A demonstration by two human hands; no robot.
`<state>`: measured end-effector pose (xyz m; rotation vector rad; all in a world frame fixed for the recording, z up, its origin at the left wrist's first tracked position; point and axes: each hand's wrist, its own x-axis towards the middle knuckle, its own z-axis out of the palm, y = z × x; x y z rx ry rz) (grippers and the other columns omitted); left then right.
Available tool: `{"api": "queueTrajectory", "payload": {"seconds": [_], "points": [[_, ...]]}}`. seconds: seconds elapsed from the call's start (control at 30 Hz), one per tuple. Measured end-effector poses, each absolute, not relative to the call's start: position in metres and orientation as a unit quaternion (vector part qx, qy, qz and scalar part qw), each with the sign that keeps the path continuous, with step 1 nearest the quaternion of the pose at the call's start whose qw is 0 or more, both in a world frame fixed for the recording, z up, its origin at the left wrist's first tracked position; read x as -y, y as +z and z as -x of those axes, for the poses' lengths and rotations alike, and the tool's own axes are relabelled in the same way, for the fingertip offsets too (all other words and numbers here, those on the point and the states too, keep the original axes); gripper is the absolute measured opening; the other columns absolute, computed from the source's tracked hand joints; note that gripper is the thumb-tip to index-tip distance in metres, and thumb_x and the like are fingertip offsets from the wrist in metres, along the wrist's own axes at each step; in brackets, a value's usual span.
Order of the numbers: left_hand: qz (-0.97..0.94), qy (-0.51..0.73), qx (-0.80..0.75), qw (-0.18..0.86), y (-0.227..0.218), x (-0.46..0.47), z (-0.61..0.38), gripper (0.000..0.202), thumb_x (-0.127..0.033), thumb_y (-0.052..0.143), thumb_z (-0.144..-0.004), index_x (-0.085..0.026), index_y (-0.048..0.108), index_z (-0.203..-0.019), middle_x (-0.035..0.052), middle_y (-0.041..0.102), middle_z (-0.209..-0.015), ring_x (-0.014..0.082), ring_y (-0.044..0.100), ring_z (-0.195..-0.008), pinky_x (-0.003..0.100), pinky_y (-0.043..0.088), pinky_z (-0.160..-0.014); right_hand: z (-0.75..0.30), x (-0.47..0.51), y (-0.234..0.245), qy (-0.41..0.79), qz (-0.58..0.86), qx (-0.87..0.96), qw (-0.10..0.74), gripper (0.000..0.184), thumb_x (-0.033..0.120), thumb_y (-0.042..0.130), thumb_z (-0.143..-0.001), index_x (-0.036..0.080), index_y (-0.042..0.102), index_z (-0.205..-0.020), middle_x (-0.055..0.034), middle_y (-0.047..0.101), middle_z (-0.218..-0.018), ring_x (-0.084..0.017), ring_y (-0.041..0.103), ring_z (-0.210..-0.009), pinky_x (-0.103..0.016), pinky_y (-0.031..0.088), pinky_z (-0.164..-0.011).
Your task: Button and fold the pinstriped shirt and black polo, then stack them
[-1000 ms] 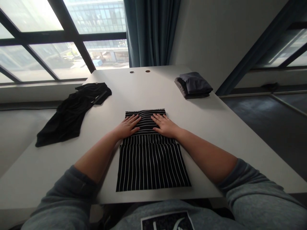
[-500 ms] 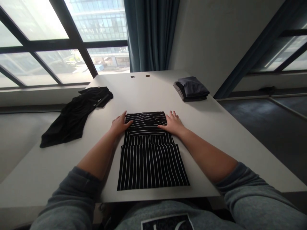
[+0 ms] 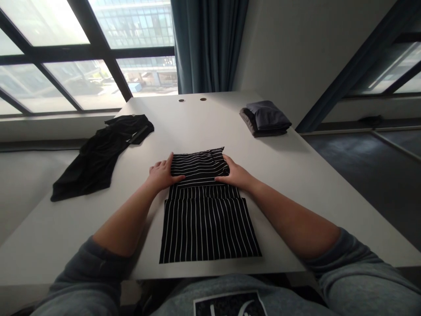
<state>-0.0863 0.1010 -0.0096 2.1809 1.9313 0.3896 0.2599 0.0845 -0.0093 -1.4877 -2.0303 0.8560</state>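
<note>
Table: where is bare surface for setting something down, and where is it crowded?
Free: the far table strip between black garment and folded grey clothes; the right side nearer than that pile; the near-left corner. Crowded: the middle, where striped garment, left hand and right hand lie.

Grey sweatshirt with sleeves (image 3: pixel 88 272) bunched at the elbows and a dark, white-marked chest print (image 3: pixel 226 305).

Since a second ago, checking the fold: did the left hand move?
Yes: the left hand slid left, from atop the striped cloth to its left edge.
</note>
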Motion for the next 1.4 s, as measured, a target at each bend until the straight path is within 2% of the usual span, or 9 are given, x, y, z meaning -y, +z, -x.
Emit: {"api": "queueTrajectory", "payload": {"seconds": [0.23,0.4,0.53,0.63,0.73,0.83,0.97,1.13,1.4], "points": [[-0.677,0.218,-0.671,0.211,-0.016,-0.102,0.072,0.114,-0.049,0.079,-0.081,-0.015,0.015,-0.168,0.0197,0.059,-0.15,0.0339,0.061,-0.133,0.042,0.047,-0.109,-0.251,-0.077,-0.013,0.361,0.489,0.716,0.343,0.114,0.033,0.084,-0.075,0.03,0.018,-0.169,-0.0117,0.042,-0.165,-0.033,0.049,-0.147,-0.053,0.034,-0.126],[-0.633,0.183,-0.731,0.178,-0.008,-0.119,0.071,0.083,-0.058,0.065,-0.09,-0.016,0.042,-0.158,0.0191,0.061,-0.148,0.0366,0.056,-0.138,0.048,0.044,-0.112,-0.244,-0.097,-0.018,0.535,0.478,0.539,0.441,0.12,0.035,0.083,-0.078,0.03,0.005,-0.169,-0.0134,0.063,-0.145,-0.029,0.069,-0.122,-0.052,0.054,-0.11],[-0.665,0.153,-0.719,0.129,-0.009,-0.132,0.065,0.088,-0.057,0.068,-0.087,-0.02,0.037,-0.161,0.0196,0.052,-0.157,0.0412,0.044,-0.148,0.057,0.036,-0.118,-0.241,-0.118,-0.01,0.605,0.455,0.463,0.461,0.115,0.025,0.085,-0.076,0.027,0.016,-0.168,-0.0136,0.067,-0.139,-0.025,0.073,-0.11,-0.045,0.06,-0.102],[-0.661,0.167,-0.716,0.151,-0.011,-0.14,0.062,0.098,-0.048,0.074,-0.083,-0.017,0.029,-0.165,0.0221,0.054,-0.155,0.0401,0.05,-0.144,0.054,0.038,-0.117,-0.24,-0.13,-0.004,0.627,0.463,0.416,0.469,0.111,0.014,0.079,-0.077,0.026,0.016,-0.167,-0.0151,0.069,-0.134,-0.023,0.076,-0.095,-0.042,0.064,-0.09],[-0.656,0.209,-0.701,0.185,-0.012,-0.146,0.064,0.09,-0.039,0.077,-0.079,-0.015,0.042,-0.158,0.0207,0.06,-0.15,0.0366,0.058,-0.136,0.047,0.043,-0.113,-0.238,-0.138,-0.006,0.614,0.494,0.386,0.48,0.105,0.004,0.075,-0.076,0.021,0.021,-0.165,-0.0147,0.072,-0.127,-0.021,0.076,-0.085,-0.038,0.065,-0.081],[-0.675,0.261,-0.65,0.235,-0.011,-0.147,0.069,0.058,-0.038,0.077,-0.076,-0.018,0.068,-0.13,0.0126,0.076,-0.124,0.0316,0.07,-0.114,0.042,0.052,-0.102,-0.236,-0.143,-0.011,0.61,0.499,0.372,0.49,0.07,0.002,0.069,-0.079,0.013,0.05,-0.145,-0.0114,0.078,-0.104,-0.021,0.076,-0.079,-0.036,0.066,-0.077],[-0.664,0.339,-0.581,0.327,-0.01,-0.14,0.072,0.039,-0.048,0.077,-0.077,-0.019,0.074,-0.103,0.0077,0.079,-0.102,0.0276,0.072,-0.095,0.041,0.056,-0.091,-0.239,-0.144,-0.009,0.654,0.473,0.351,0.475,0.026,-0.002,0.063,-0.081,0.009,0.068,-0.103,-0.0099,0.077,-0.08,-0.021,0.075,-0.071,-0.036,0.066,-0.073],[-0.637,0.408,-0.491,0.432,-0.003,-0.128,0.075,0.039,-0.052,0.074,-0.081,-0.019,0.067,-0.1,0.0054,0.076,-0.097,0.0227,0.07,-0.09,0.037,0.057,-0.084,-0.249,-0.134,0.004,0.668,0.427,0.378,0.479,0.023,0.0,0.066,-0.08,0.012,0.071,-0.099,-0.0088,0.079,-0.086,-0.019,0.075,-0.076,-0.032,0.064,-0.076],[-0.643,0.456,-0.461,0.408,0.034,-0.1,0.08,0.035,-0.048,0.076,-0.081,-0.019,0.06,-0.093,0.0007,0.069,-0.087,0.0178,0.064,-0.082,0.032,0.053,-0.077,-0.251,-0.107,0.039,0.606,0.381,0.474,0.513,0.027,0.022,0.083,-0.07,0.017,0.073,-0.095,-0.0047,0.078,-0.089,-0.021,0.073,-0.087,-0.041,0.058,-0.093]]}}
